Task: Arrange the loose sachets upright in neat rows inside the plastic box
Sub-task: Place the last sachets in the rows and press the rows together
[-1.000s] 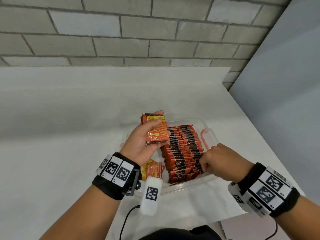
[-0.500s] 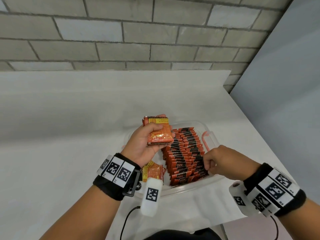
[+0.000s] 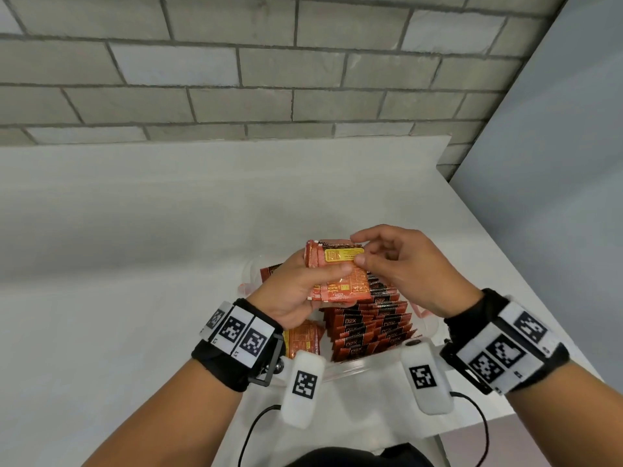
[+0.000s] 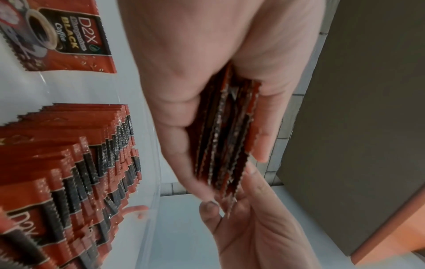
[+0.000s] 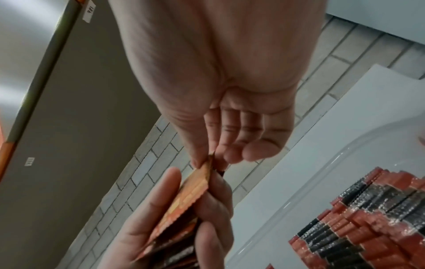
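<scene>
My left hand (image 3: 303,284) grips a stack of orange-red sachets (image 3: 340,274) above the clear plastic box (image 3: 354,364); the stack's edges (image 4: 225,145) show between its fingers and thumb. My right hand (image 3: 387,264) pinches the top right corner of the front sachet (image 5: 197,183) between thumb and forefinger. Inside the box, rows of upright red and black sachets (image 3: 371,328) fill the right side. Loose sachets (image 3: 303,335) lie flat in the left part, partly hidden by my left wrist. One flat sachet (image 4: 62,36) shows its printed face.
The box sits near the front right corner of a white table (image 3: 135,264). A brick wall (image 3: 236,69) runs behind the table and a grey panel (image 3: 556,163) stands at the right. Cables (image 3: 256,429) hang from both wrist cameras.
My right hand has left the upright rows and risen to the stack, taking hold of the front sachet. The left hand has lifted the stack slightly toward it.
</scene>
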Tool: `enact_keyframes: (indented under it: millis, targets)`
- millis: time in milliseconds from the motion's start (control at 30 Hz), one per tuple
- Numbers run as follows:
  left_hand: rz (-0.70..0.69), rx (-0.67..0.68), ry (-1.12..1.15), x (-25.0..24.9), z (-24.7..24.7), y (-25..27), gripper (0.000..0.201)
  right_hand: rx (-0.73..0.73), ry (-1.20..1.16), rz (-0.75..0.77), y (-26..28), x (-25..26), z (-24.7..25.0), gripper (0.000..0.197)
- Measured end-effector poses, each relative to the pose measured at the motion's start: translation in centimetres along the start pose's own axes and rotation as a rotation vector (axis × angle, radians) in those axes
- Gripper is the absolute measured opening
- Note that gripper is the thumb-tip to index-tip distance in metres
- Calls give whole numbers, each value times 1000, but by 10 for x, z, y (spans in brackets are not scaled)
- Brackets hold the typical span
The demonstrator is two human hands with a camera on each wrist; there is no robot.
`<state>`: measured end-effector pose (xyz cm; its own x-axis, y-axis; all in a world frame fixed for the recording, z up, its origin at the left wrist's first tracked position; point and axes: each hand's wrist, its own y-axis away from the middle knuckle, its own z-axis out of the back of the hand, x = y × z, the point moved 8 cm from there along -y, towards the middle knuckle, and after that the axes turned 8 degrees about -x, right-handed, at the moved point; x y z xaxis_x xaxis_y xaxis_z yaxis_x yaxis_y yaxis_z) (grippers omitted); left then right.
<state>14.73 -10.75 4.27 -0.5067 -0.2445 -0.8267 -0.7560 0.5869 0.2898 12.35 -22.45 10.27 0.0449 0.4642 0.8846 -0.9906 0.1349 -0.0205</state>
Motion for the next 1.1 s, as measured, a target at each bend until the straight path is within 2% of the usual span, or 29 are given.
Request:
enact_keyframes:
  millis: [100, 200, 300, 367, 467, 533, 633, 733, 800, 833, 933, 1033, 1100]
  targets:
    - [14, -40, 19, -2, 5, 1, 43, -77, -82, 13, -3, 0, 7, 17]
    - [43, -104, 71, -2, 13, 1, 51, -187, -51, 149, 0, 10, 19, 16]
    - [38, -119, 173, -4, 15, 3, 42, -185, 70, 300, 11, 19, 14, 14]
    - [9, -138, 223, -7, 17, 2, 30, -95, 160, 307, 14, 11, 2, 13]
    - [-42, -158, 171, -11, 19, 1, 37, 2, 246, 275, 17, 1, -6, 15]
    - [-53, -151, 128, -11, 18, 1, 36, -12, 209, 254, 17, 7, -1, 18]
    - [-52, -126, 109, -12, 13, 2, 35, -102, 273, 241, 12, 15, 7, 37]
    - [-53, -88, 79, -10, 7, 2, 37, 22, 281, 83, 5, 3, -1, 54]
    - [-56, -91, 57, -10, 7, 3, 39, 112, 133, -26, 6, -4, -5, 52]
    - [-63, -105, 53, -11, 9, 3, 39, 130, 67, -62, 8, -6, -4, 44]
    - [-80, -166, 97, -18, 20, 2, 41, 178, 117, -41, 15, -12, -2, 22]
    - [-75, -199, 134, -21, 31, 1, 42, 285, 321, 13, 26, -31, -11, 15]
    - [-71, -203, 134, -20, 33, 1, 41, 340, 377, 18, 34, -42, -18, 13]
